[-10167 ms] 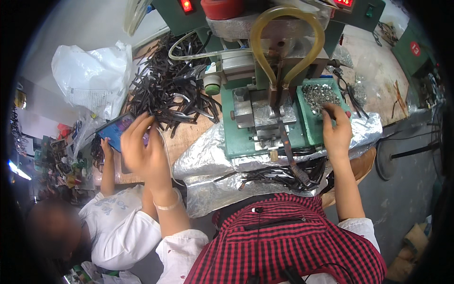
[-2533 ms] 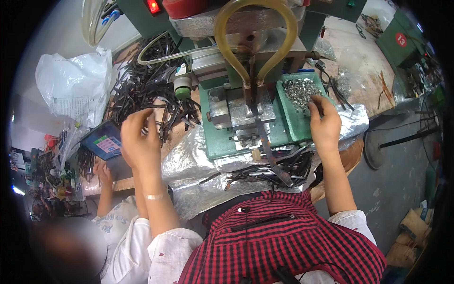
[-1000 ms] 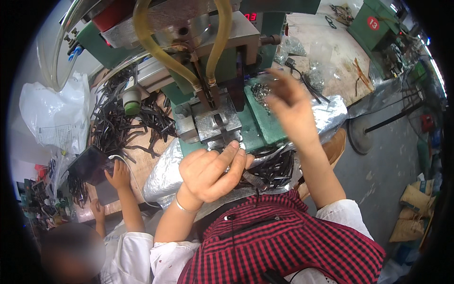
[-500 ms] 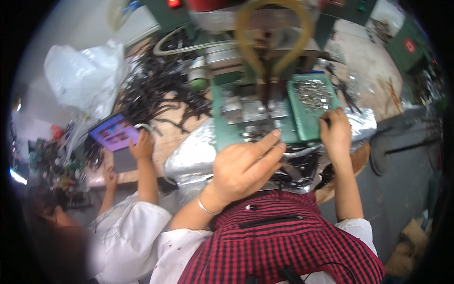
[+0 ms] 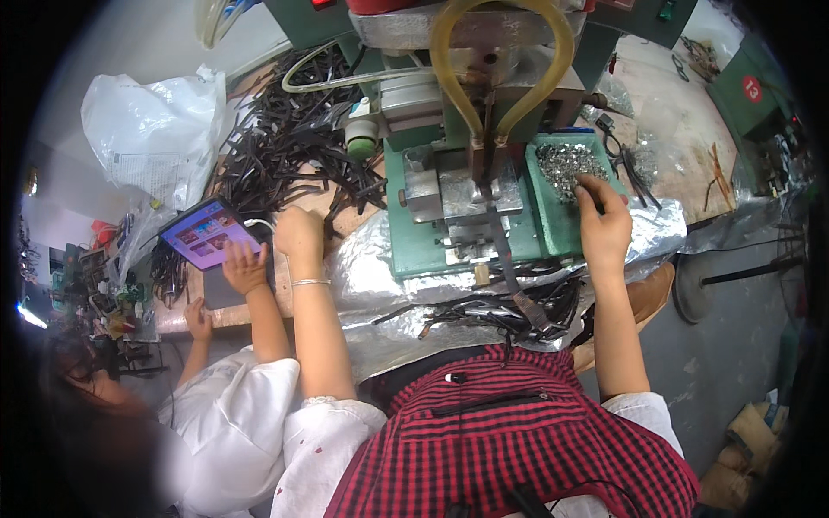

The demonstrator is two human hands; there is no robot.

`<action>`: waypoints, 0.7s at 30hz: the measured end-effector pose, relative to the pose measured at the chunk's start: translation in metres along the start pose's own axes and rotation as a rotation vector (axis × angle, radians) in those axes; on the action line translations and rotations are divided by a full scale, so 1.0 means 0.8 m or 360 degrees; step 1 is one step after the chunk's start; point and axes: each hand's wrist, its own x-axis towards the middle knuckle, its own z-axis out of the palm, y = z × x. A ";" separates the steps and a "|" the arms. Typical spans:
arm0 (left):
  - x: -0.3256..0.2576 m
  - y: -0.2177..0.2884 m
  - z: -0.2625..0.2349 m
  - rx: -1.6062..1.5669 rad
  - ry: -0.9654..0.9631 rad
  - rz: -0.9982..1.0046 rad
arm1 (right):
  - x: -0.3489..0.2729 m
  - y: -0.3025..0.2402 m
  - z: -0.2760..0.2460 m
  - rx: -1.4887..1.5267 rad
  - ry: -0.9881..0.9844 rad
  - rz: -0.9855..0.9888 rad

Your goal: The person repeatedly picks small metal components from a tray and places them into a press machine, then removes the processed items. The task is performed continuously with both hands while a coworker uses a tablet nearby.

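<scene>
My left hand point(image 5: 300, 235) is closed beside the heap of dark flat strips point(image 5: 298, 142) on the left of the bench; whatever is in its fingers is hidden. With fingers bent and thumb and fingertips close together, my right hand point(image 5: 606, 226) hovers at the right edge of a green tray point(image 5: 560, 231). Small shiny metal pieces point(image 5: 568, 166) fill the tray's far part, and any piece in my fingertips is too small to make out. Between my hands, a dark strap point(image 5: 503, 250) runs from the metal die of the press point(image 5: 488, 186) down toward my lap.
More dark strips point(image 5: 484, 315) lie on silver sheeting point(image 5: 363, 268) at the bench's front edge. To my left another person's hand point(image 5: 246, 268) touches a tablet point(image 5: 207, 237). Scissors point(image 5: 615, 151) lie beyond the tray, and a yellowish hose loop point(image 5: 563, 43) hangs before the press.
My left hand has swung from in front of the press to the strip heap at left. My right hand stays by the tray, slightly lower. The strap now shows in the press.
</scene>
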 end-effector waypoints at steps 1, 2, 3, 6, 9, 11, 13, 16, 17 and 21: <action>0.004 0.001 0.007 0.0018 -0.0023 -0.0006 | -0.006 0.001 -0.008 -0.0035 0.0009 0.0060; 0.005 0.001 0.009 0.0030 -0.0047 0.0000 | -0.016 0.003 -0.017 -0.0075 0.0012 0.0130; 0.008 0.002 0.009 0.0050 -0.0059 0.0005 | -0.023 0.014 -0.027 -0.0073 0.0047 0.0134; 0.014 0.009 0.009 0.0023 -0.0080 0.0074 | -0.049 0.026 -0.064 -0.0232 0.0230 -0.0054; 0.007 0.005 0.012 0.0020 -0.0088 0.0087 | -0.056 0.031 -0.078 -0.0198 0.0261 0.0035; 0.004 0.004 0.015 0.0019 -0.0089 0.0097 | -0.057 0.016 -0.075 -0.0120 0.0237 0.0087; 0.011 0.005 0.017 0.0018 -0.0098 0.0099 | -0.050 -0.029 -0.058 0.0102 0.0091 -0.0046; 0.032 0.006 0.014 0.0005 -0.0132 0.0111 | -0.020 -0.098 -0.032 0.0248 -0.0100 -0.0495; 0.037 0.005 0.013 -0.0014 -0.0152 0.0119 | -0.009 -0.113 -0.018 0.0306 -0.0103 -0.0586; 0.014 -0.003 -0.011 -0.0448 0.0063 0.0276 | -0.003 -0.117 0.047 0.0597 -0.0198 -0.0384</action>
